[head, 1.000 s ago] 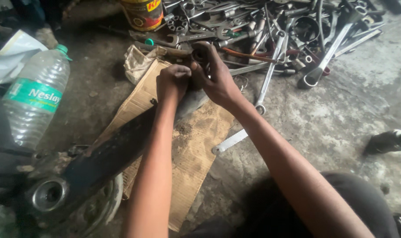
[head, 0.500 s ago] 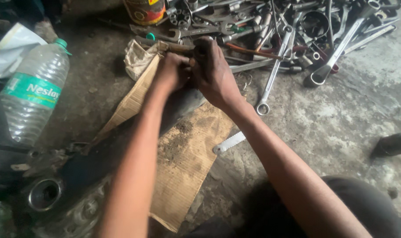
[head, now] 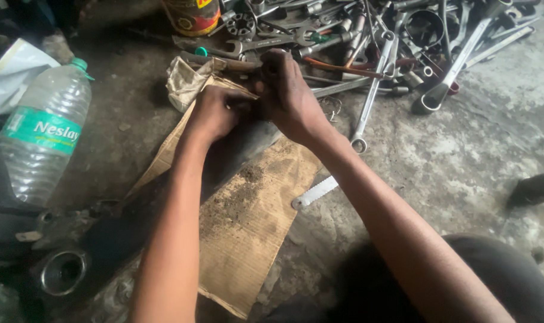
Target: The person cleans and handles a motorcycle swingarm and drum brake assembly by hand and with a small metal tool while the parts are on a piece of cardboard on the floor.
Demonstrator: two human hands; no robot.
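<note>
Dark metal part (head: 248, 140) | both hands (head: 254, 104) clenched around its end | on gritty cardboard (head: 254, 221)

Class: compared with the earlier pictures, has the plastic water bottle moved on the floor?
No. The water bottle lies by the white paper as before; only the camera shifted.
</note>
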